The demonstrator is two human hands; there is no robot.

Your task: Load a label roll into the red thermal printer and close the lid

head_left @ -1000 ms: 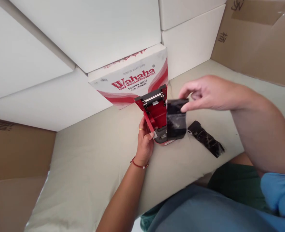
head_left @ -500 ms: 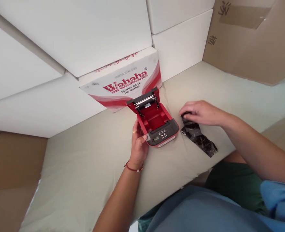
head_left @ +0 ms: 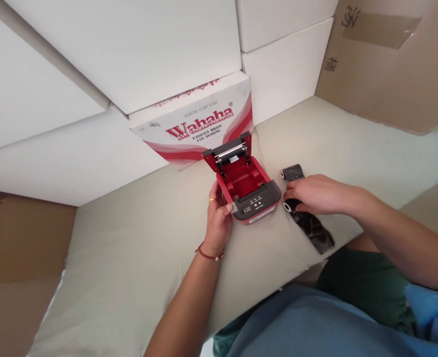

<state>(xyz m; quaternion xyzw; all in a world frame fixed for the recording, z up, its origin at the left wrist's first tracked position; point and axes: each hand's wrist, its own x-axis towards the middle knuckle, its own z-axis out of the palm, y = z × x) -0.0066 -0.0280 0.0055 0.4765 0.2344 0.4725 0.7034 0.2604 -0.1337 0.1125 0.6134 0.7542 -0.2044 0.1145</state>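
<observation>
A small red printer [head_left: 247,188] with a grey front panel sits on the beige surface [head_left: 137,248], its lid swung open toward the back and its inner bay bare. My left hand [head_left: 219,223] grips the printer's left side, thumb on the front corner. My right hand [head_left: 311,194] rests just right of the printer, fingers curled over a black plastic sleeve [head_left: 310,227] that lies flat on the surface. A second short black piece [head_left: 292,172] lies just behind that hand.
A red and white Wahaha carton [head_left: 200,121] stands right behind the printer. White boxes [head_left: 130,54] are stacked along the back. Brown cardboard boxes stand at the far right [head_left: 386,64] and at the left [head_left: 18,248].
My right hand lowered the black sleeve it held up in front of the printer and set it down on the right. It now rests on the black plastic. My left hand stayed put.
</observation>
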